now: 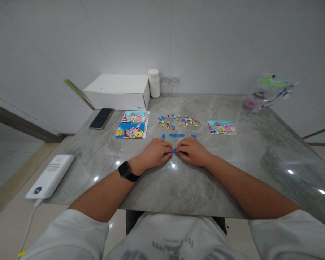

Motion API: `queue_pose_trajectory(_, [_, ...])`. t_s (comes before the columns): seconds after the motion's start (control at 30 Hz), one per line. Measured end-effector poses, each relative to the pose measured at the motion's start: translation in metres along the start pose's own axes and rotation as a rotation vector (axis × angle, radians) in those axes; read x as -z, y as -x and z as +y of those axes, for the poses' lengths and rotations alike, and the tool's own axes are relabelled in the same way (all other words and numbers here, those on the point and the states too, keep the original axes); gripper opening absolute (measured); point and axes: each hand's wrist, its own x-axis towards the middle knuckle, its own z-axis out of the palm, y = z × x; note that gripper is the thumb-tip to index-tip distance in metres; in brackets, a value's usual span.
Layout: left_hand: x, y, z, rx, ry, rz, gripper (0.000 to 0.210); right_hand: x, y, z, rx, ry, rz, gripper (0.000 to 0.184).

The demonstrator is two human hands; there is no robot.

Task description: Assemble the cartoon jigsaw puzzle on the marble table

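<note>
Both hands meet low over the grey marble-patterned table point(184, 193), the left hand point(160, 153) and the right hand point(193, 151) each with thumb and fingers drawn together, pinching opposite sides of a small blue puzzle bit point(174, 151) between them (whether it is one piece or two joined, I cannot tell). Just beyond the fingers lies a blue strip point(176, 135) of puzzle, with one blue piece point(163, 136) near its left end and another corner piece point(193, 136) off to its right. Farther back, the loose puzzle pieces point(184, 120) are scattered in a colourful patch. To the left of them lie two cartoon cards, the upper card point(135, 116) just behind the lower card point(131, 130), and a third card point(223, 127) lies to the right. A dark phone point(101, 118) rests near the white box point(116, 92), beside which a white bottle point(154, 83) stands upright. The left wrist wears a black watch point(128, 170)
</note>
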Motion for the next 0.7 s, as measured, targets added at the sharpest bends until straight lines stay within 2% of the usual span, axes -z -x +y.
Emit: queue_pose_trajectory(0.7, [0.0077,0.0043,0.0045,-0.017,0.007,-0.018,0.022,0.0027,0.0001,-0.0012,-0.014,0.01,-0.03,0.013])
